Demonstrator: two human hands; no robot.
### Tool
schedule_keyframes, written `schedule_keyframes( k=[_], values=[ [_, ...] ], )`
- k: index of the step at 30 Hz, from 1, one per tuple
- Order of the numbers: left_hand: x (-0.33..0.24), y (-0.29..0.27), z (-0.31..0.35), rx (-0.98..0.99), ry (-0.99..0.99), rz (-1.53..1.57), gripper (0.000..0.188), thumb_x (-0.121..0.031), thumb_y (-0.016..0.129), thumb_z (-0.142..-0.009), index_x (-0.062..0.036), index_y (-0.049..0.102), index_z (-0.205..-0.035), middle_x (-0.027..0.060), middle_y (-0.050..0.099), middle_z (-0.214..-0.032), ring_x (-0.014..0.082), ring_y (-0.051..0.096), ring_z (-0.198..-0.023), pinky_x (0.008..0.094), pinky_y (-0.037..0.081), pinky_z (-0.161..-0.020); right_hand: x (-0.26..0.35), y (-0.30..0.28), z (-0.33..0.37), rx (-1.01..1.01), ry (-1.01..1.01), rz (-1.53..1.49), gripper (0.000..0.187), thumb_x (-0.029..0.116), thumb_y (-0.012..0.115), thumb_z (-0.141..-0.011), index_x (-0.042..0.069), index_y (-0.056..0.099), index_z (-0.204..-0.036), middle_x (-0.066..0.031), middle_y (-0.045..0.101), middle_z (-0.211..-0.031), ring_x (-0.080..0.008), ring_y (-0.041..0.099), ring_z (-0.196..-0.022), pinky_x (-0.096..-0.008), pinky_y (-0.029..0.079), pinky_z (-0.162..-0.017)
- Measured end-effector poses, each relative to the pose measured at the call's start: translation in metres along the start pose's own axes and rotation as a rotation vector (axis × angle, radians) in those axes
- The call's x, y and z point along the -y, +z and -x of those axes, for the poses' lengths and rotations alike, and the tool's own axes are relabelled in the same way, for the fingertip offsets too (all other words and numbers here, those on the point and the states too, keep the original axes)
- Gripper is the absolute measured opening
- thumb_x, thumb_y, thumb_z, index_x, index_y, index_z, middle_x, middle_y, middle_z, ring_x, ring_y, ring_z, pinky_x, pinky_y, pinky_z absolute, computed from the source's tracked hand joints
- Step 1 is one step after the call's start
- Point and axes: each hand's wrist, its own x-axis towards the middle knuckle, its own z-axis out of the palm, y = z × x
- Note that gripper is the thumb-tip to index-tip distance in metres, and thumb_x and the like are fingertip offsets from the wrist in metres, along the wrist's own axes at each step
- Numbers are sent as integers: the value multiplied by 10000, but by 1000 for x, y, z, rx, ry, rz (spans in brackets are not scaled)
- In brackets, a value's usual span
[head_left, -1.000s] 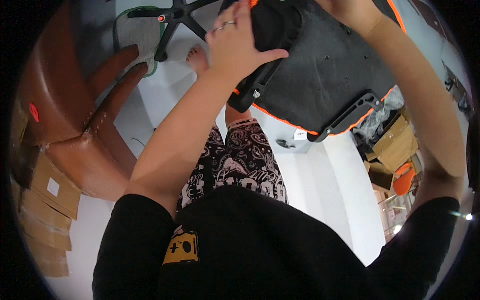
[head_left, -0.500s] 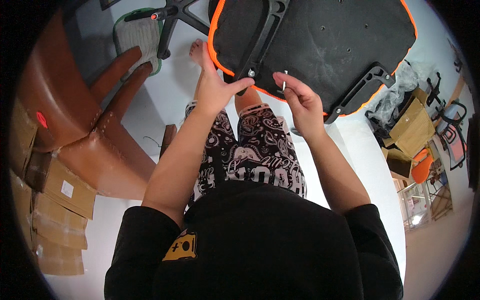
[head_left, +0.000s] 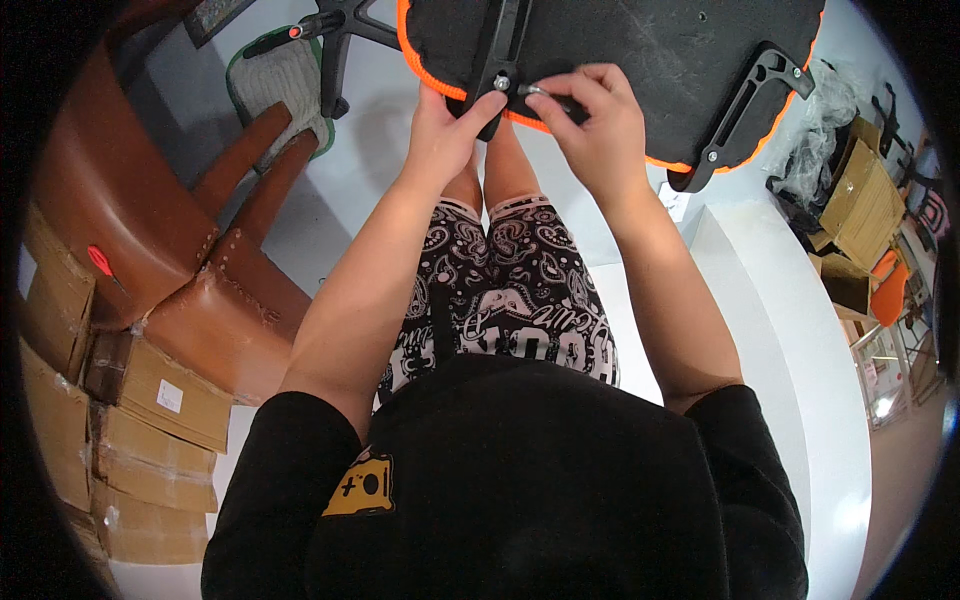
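My left hand (head_left: 440, 132) grips the black bracket (head_left: 508, 35) at the orange edge (head_left: 430, 80), right hand (head_left: 608, 125) pinches a small metal piece (head_left: 530, 89), clear seat panel (head_left: 665, 65) rightward.

The person wears a black short-sleeved T-shirt (head_left: 540, 470) with a mustard-yellow graphic (head_left: 360, 490) bearing dark marks, and black shorts (head_left: 500, 290) with pale paisley, lettering (head_left: 530, 342) and light hem trim (head_left: 520, 203).

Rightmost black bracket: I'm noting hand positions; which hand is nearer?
Right: the right hand is left of that bracket, apart; the left hand is farther left, touching the other bracket.
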Motion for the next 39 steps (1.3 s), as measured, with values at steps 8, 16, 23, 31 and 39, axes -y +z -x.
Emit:
schedule_keyframes(
  k=[8,16,23,31,39],
  values=[
    [11,7,-38,30,10,24,587,-90,718,-778,9,405,-1265,109,568,-1185,185,555,-1073,317,440,-935,-21,17,-27,129,85,-63,140,198,744,-732,97,708,-822,-41,621,-768,-203,629,-656,-299,499,-593],
    [6,8,-57,-15,-43,78,634,-148,701,-816,21,345,-1312,138,532,-1177,233,546,-1050,322,462,-881,-23,12,-59,137,11,65,146,108,755,-724,56,712,-854,-49,628,-752,-154,590,-655,-261,475,-593],
    [0,7,-62,-3,-80,131,548,-36,645,-837,3,355,-1301,84,551,-1129,172,544,-994,281,462,-852,-21,14,-70,146,-16,98,138,148,756,-733,75,719,-844,-35,635,-756,-151,595,-652,-265,478,-586],
    [-7,11,-67,-71,-112,137,532,-32,643,-840,1,375,-1298,86,546,-1148,177,549,-1000,288,467,-858,-13,16,-77,154,-43,193,132,165,752,-737,89,721,-841,-24,639,-773,-166,613,-655,-275,488,-580],
    [-27,-10,-97,-284,-166,60,728,-247,771,-755,53,369,-1283,188,571,-1132,272,582,-1018,338,473,-878,-6,12,-82,228,-42,214,128,180,724,-756,106,719,-860,-13,636,-783,-190,615,-651,-285,492,-592]
  ],
)
